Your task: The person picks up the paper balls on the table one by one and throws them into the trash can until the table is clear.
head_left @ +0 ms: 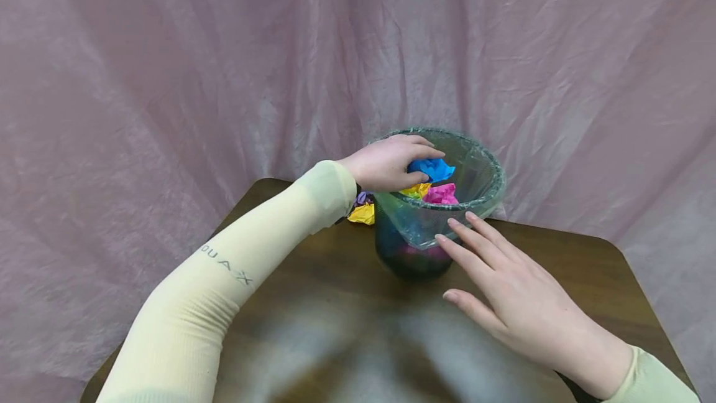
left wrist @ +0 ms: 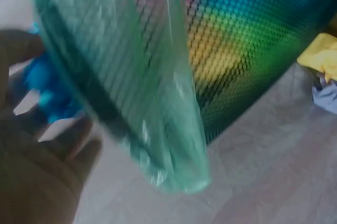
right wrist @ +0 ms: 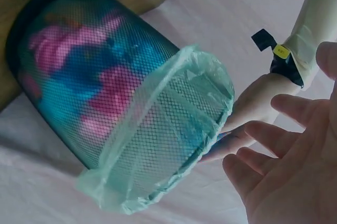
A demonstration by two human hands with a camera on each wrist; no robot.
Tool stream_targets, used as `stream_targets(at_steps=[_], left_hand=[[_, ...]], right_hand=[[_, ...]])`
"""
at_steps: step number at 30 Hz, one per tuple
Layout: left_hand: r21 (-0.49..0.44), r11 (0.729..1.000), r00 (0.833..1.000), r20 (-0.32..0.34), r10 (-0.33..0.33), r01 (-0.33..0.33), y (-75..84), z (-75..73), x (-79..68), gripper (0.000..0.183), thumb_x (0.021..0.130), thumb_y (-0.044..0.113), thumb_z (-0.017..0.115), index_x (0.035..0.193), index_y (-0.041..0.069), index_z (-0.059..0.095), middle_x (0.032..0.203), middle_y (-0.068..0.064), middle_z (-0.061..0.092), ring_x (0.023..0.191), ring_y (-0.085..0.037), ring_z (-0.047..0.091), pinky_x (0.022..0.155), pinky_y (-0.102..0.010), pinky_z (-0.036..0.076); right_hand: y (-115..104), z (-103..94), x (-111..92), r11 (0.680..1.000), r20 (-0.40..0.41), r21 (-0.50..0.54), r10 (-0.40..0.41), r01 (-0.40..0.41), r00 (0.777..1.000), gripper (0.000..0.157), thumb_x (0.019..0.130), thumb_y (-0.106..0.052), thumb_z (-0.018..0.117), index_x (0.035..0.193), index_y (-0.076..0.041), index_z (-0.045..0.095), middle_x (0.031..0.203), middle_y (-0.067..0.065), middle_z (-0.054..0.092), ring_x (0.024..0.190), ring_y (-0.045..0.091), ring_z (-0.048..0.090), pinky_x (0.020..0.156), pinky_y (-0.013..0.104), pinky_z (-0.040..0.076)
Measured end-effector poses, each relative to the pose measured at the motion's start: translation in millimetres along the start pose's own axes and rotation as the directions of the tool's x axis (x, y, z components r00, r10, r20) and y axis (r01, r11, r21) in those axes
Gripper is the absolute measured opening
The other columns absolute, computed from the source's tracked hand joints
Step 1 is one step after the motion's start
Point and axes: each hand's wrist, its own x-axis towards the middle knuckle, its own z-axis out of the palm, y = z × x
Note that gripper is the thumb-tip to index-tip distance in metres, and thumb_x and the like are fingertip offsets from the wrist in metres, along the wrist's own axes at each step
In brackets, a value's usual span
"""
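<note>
My left hand [head_left: 386, 163] is over the mouth of a mesh wastebasket [head_left: 416, 260], fingers and thumb around a crumpled blue paper [head_left: 439, 170]. In the left wrist view, the blue paper [left wrist: 50, 90] shows between blurred fingers. A translucent green bag [right wrist: 158, 145] lines the basket and folds over its rim. Crumpled pink paper [head_left: 442, 194] and yellow paper [head_left: 416, 190] show inside, below the left hand. Through the mesh, more pink and blue papers are visible in the right wrist view. My right hand [head_left: 509, 278] holds nothing, its fingers extended beside the basket's near right side.
The basket stands on a brown wooden table [head_left: 570, 260]. Left of it lie a crumpled yellow paper [head_left: 362, 214] and a purple paper [head_left: 363, 198], partly behind the left wrist. A pink draped cloth [head_left: 252, 67] hangs behind the table.
</note>
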Motion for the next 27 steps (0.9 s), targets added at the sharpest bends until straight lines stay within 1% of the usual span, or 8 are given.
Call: stream_targets(at_steps=[4, 8, 12, 15, 17, 22, 24, 27], left_hand=[[0.042, 0.999, 1.000, -0.031, 0.002, 0.000, 2.4, 5.1, -5.4, 0.061, 0.103, 0.043, 0.054, 0.160, 0.029, 0.037, 0.169, 0.000, 0.023, 0.156, -0.023, 0.011, 0.125, -0.041, 0.007], [0.011, 1.000, 0.989, -0.145, -0.010, 0.012, -5.4, 0.0, -16.0, 0.068, 0.103, 0.050, 0.052, 0.164, 0.031, 0.027, 0.171, 0.001, 0.014, 0.157, -0.021, 0.006, 0.125, -0.042, 0.002], [-0.053, 0.995, 0.974, -0.206, -0.095, 0.085, -26.4, -3.2, -28.2, 0.071, 0.103, 0.056, 0.049, 0.165, 0.033, 0.021, 0.171, 0.004, 0.009, 0.156, -0.018, 0.007, 0.125, -0.041, 0.003], [-0.073, 0.986, 0.965, -0.208, -0.162, 0.150, -45.0, 2.0, -37.0, 0.071, 0.104, 0.053, 0.050, 0.165, 0.032, 0.021, 0.171, 0.001, 0.011, 0.156, -0.020, 0.010, 0.125, -0.043, 0.006], [-0.079, 0.980, 0.960, -0.197, -0.198, 0.185, -56.3, 6.2, -43.1, 0.071, 0.104, 0.050, 0.052, 0.165, 0.030, 0.022, 0.171, -0.001, 0.012, 0.156, -0.023, 0.011, 0.125, -0.046, 0.008], [-0.099, 0.959, 0.947, -0.156, -0.279, 0.266, -81.8, 12.6, -59.1, 0.071, 0.102, 0.038, 0.056, 0.165, 0.027, 0.024, 0.171, -0.004, 0.013, 0.156, -0.028, 0.012, 0.124, -0.050, 0.010], [-0.094, 0.954, 0.945, -0.139, -0.297, 0.286, -91.7, 15.1, -63.9, 0.072, 0.101, 0.034, 0.058, 0.164, 0.025, 0.025, 0.170, -0.006, 0.014, 0.155, -0.029, 0.013, 0.124, -0.051, 0.011], [-0.069, 0.949, 0.944, -0.103, -0.313, 0.307, -105.5, 23.7, -68.1, 0.073, 0.099, 0.031, 0.058, 0.164, 0.023, 0.026, 0.170, -0.009, 0.016, 0.155, -0.031, 0.015, 0.124, -0.051, 0.013]], right_hand=[[-5, 8.6, -7, 1.000, 0.029, 0.009, 0.013, -0.013, 0.999, 0.067, 0.100, -0.050, 0.061, 0.156, -0.016, 0.045, 0.161, 0.006, 0.039, 0.151, 0.033, 0.028, 0.123, 0.025, 0.011], [-9, 17.9, -12, 1.000, 0.087, 0.001, 0.025, -0.025, 0.996, 0.069, 0.098, -0.050, 0.064, 0.157, -0.019, 0.044, 0.163, 0.002, 0.037, 0.152, 0.029, 0.027, 0.122, 0.022, 0.007], [-11, 30.2, -17, 0.999, 0.138, 0.014, 0.039, -0.041, 0.990, 0.071, 0.097, -0.051, 0.065, 0.158, -0.022, 0.042, 0.164, 0.000, 0.035, 0.153, 0.026, 0.026, 0.120, 0.019, 0.003], [-12, 40.5, -20, 0.998, 0.161, 0.031, 0.048, -0.053, 0.986, 0.070, 0.098, -0.052, 0.064, 0.158, -0.023, 0.042, 0.165, -0.001, 0.032, 0.153, 0.026, 0.025, 0.120, 0.018, 0.002], [-12, 46.4, -21, 0.997, 0.172, 0.038, 0.053, -0.060, 0.984, 0.070, 0.098, -0.052, 0.064, 0.158, -0.022, 0.043, 0.165, -0.002, 0.031, 0.153, 0.026, 0.025, 0.122, 0.021, 0.006], [-10, 59.5, -17, 0.997, 0.202, 0.054, 0.050, -0.062, 0.978, 0.070, 0.100, -0.056, 0.058, 0.158, -0.022, 0.042, 0.165, 0.000, 0.031, 0.153, 0.028, 0.025, 0.119, 0.044, 0.030], [-9, 64.7, -14, 0.997, 0.213, 0.062, 0.041, -0.055, 0.976, 0.070, 0.101, -0.057, 0.056, 0.159, -0.021, 0.041, 0.165, 0.002, 0.031, 0.153, 0.029, 0.024, 0.116, 0.050, 0.035], [-7, 72.4, -9, 0.996, 0.231, 0.078, 0.026, -0.045, 0.973, 0.069, 0.101, -0.056, 0.055, 0.159, -0.020, 0.041, 0.165, 0.005, 0.032, 0.153, 0.031, 0.024, 0.116, 0.052, 0.035]])
